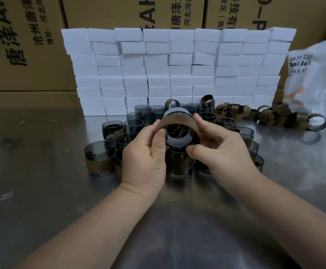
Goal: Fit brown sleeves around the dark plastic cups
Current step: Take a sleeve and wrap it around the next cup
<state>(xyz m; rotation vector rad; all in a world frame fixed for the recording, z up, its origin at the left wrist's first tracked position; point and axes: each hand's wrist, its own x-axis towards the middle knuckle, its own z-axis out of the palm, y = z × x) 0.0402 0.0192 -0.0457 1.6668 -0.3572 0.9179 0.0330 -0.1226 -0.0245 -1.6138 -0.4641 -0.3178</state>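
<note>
While I hold one cup [177, 140] up over the pile, both my hands are curled round it. It lies on its side with one end facing me. The brown sleeve [179, 121] is wrapped round it, and a bit of the cup pokes out at the far end. My left hand [144, 154] grips the left side, with the thumb pressing on the near edge of the sleeve. My right hand [222, 150] grips the right side, with the thumb under the low edge.

I think the sleeve is not all the way on yet. If I push harder with one thumb than the other, it could go on crooked and get stuck. If I push too hard, the band could bend or come open. I cannot see where it joins.

The cup looks smooth, so a hard squeeze could make it pop out of my hands. It would then fall on the other cups [133, 123] right below and knock them over. Some of those, like the one at the near left [99, 158], already have sleeves on, and they might get mixed up with the bare ones.

The spare sleeves [270, 115] lie at the far right of the counter [42, 191], near a bag [313, 84]. A rolling cup could scatter them too.
</note>
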